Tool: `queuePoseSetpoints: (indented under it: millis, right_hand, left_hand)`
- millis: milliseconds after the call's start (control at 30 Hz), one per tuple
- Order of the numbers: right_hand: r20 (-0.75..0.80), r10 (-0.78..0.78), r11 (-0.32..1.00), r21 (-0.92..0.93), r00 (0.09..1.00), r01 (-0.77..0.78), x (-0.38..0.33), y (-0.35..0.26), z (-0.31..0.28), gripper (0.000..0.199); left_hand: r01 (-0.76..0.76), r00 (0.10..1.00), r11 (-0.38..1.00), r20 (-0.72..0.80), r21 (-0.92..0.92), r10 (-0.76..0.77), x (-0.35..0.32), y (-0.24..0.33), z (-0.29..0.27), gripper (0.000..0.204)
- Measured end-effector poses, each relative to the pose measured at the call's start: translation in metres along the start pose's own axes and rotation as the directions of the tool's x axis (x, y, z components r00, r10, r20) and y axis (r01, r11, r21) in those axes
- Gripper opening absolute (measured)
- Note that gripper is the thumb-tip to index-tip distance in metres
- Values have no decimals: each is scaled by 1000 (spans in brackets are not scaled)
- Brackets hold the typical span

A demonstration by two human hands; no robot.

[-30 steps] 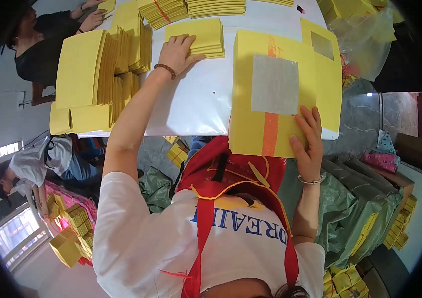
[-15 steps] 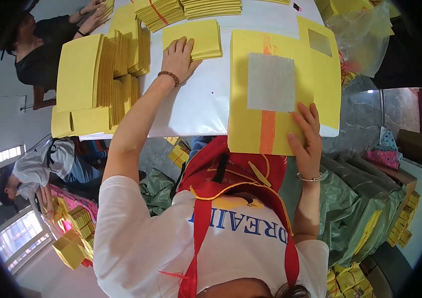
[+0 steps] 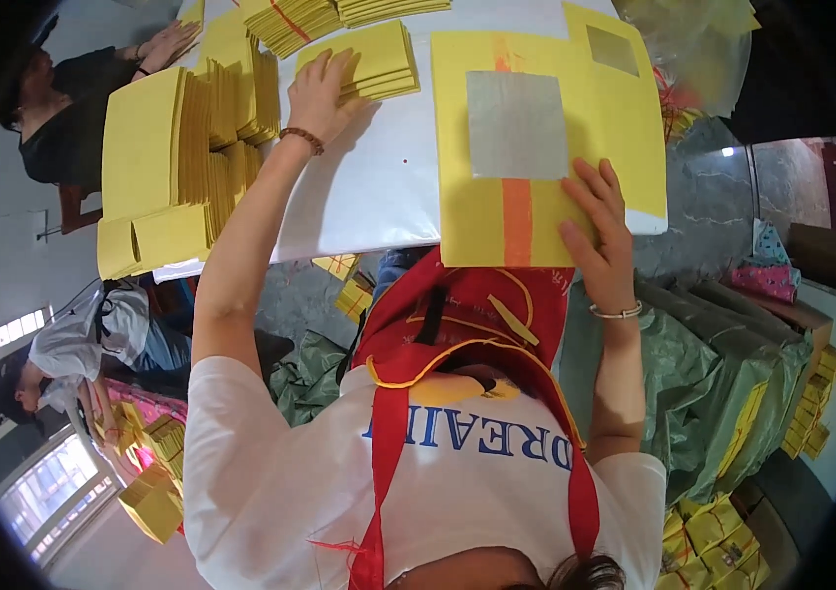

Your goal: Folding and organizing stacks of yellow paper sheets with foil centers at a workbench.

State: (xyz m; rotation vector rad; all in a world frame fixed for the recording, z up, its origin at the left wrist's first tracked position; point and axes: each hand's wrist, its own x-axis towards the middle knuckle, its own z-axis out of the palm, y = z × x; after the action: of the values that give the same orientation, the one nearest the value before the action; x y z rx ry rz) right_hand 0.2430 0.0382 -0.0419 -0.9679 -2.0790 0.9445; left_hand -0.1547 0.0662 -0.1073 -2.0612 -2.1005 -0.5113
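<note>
My left hand [image 3: 318, 103] rests on the left edge of a small stack of folded yellow paper pieces [image 3: 379, 54], fingers stretched out and thumb apart. The stack's layers lie slightly offset. My right hand [image 3: 603, 236] lies with spread fingers on the right side of a large yellow paper sheet [image 3: 457, 211]. That sheet has a grey rectangle [image 3: 516, 125] on it and an orange strip [image 3: 516, 221] down its middle; its near edge overhangs the table. A second yellow sheet [image 3: 634, 128] with a smaller grey patch lies partly under it.
Tall stacks of yellow paper pieces [image 3: 143, 138] stand at the left of the white table [image 3: 369, 197]. More bundles [image 3: 290, 22] lie at the far edge. A person in black [image 3: 84, 118] works at far left, another in white [image 3: 74, 324] behind. Green covered piles [image 3: 733, 383] stand at right.
The view has shifted a little. My left hand has slid slightly left on the small stack, whose layers look more offset. My right hand stays on the large sheet, a little farther up.
</note>
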Motion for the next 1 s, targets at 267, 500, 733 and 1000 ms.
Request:
queuePoseSetpoints:
  millis: [267, 500, 733, 1000]
  right_hand:
    - [7, 1, 1000, -27, 1000, -1, -1, 1, -2, 38]
    - [14, -57, 998, 37, 998, 57, 1, 5, -6, 31]
    - [90, 154, 825, 537, 984, -178, -3, 16, -15, 48]
    - [91, 130, 889, 431, 987, -157, -2, 14, -17, 51]
  left_hand:
    - [-256, 957, 757, -45, -601, 287, -44, 145, -111, 40]
    - [-470, 848, 801, 62, -371, 527, -62, 181, -116, 46]
    - [-439, 859, 729, -9, -525, 512, -60, 186, -116, 25]
    - [-393, 864, 702, 23, -594, 503, -55, 184, -119, 10]
